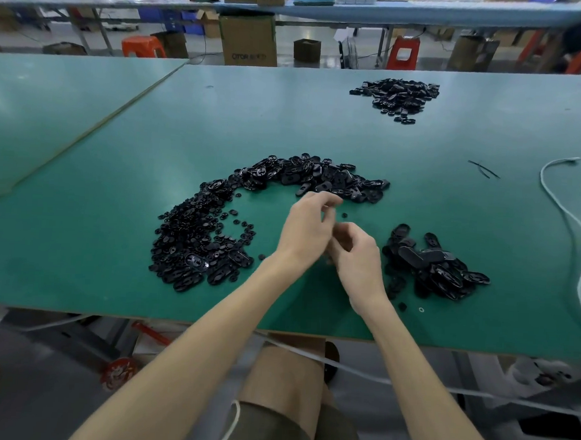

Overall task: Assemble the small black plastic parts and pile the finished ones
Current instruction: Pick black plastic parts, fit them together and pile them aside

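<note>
A long curved heap of loose small black plastic parts [214, 229] arcs across the green table [321, 127], from the near left round to the middle. A smaller pile of black oval pieces [431, 264] lies to the right of my hands. My left hand [305, 230] and my right hand [358, 257] meet between the two heaps, fingers curled together. Whatever they pinch is hidden by the fingers. One tiny black part [344, 215] lies on the table just beyond my fingertips.
Another pile of black parts [396, 96] sits at the far right of the table. A white cable [562, 214] snakes down the right side. Two thin black strips [483, 169] lie near it. Cardboard boxes and red stools stand beyond the table's far edge.
</note>
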A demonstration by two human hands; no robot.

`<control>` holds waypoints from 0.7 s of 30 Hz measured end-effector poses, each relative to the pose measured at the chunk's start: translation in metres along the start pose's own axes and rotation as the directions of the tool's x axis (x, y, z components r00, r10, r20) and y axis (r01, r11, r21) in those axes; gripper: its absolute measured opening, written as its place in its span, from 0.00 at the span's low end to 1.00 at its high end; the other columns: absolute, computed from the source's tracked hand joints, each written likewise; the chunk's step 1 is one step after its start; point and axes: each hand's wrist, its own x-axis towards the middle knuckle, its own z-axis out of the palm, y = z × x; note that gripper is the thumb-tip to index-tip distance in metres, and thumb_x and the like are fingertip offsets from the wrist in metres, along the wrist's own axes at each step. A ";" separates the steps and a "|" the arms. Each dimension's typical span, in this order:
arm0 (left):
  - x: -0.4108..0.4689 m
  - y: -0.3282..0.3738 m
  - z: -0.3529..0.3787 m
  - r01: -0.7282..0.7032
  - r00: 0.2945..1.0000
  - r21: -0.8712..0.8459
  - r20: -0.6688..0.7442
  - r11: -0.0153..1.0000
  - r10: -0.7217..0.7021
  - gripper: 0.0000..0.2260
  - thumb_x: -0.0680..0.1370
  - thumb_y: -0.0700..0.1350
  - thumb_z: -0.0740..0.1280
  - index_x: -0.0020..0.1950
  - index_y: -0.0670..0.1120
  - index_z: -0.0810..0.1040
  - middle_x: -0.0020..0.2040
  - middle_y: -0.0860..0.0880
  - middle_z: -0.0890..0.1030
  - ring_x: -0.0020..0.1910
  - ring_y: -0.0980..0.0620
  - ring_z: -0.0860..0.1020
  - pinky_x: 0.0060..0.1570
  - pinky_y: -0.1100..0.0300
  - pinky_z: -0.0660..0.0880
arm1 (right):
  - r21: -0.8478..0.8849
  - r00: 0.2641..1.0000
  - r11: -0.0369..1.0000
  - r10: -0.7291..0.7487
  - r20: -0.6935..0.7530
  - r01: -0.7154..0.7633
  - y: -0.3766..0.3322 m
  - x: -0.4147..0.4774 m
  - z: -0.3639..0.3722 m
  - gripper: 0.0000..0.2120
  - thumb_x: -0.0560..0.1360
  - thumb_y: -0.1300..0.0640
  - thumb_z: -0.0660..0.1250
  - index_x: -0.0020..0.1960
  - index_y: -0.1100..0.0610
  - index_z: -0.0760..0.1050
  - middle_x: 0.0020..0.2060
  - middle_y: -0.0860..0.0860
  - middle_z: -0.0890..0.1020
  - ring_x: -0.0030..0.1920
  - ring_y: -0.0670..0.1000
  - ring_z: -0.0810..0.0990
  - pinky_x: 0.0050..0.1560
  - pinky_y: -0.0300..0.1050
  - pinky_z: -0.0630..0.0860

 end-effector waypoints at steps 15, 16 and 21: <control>0.040 -0.053 0.008 -0.144 0.958 0.550 0.286 0.823 -0.024 0.33 0.80 0.34 0.59 0.84 0.47 0.54 0.83 0.51 0.57 0.82 0.51 0.54 0.81 0.49 0.48 | 0.143 1.000 0.990 0.006 -0.018 -0.004 -0.001 -0.002 0.002 0.06 0.80 0.66 0.68 0.52 0.58 0.82 0.41 0.51 0.86 0.38 0.45 0.84 0.39 0.40 0.79; 0.039 -0.051 0.008 -0.149 0.968 0.548 0.252 0.823 0.007 0.33 0.78 0.35 0.62 0.83 0.47 0.58 0.82 0.50 0.61 0.81 0.50 0.59 0.80 0.50 0.49 | 0.145 1.000 0.989 0.006 -0.020 -0.003 -0.001 -0.002 0.002 0.06 0.80 0.66 0.68 0.52 0.59 0.82 0.41 0.51 0.86 0.38 0.45 0.83 0.39 0.40 0.79; 0.026 -0.048 0.009 -0.232 0.965 0.587 0.240 0.775 0.107 0.30 0.78 0.37 0.65 0.80 0.43 0.63 0.78 0.46 0.66 0.79 0.48 0.62 0.80 0.51 0.53 | 0.144 1.000 0.990 0.008 -0.022 -0.005 -0.002 -0.002 0.001 0.05 0.80 0.66 0.69 0.52 0.59 0.82 0.42 0.52 0.86 0.37 0.44 0.83 0.39 0.41 0.79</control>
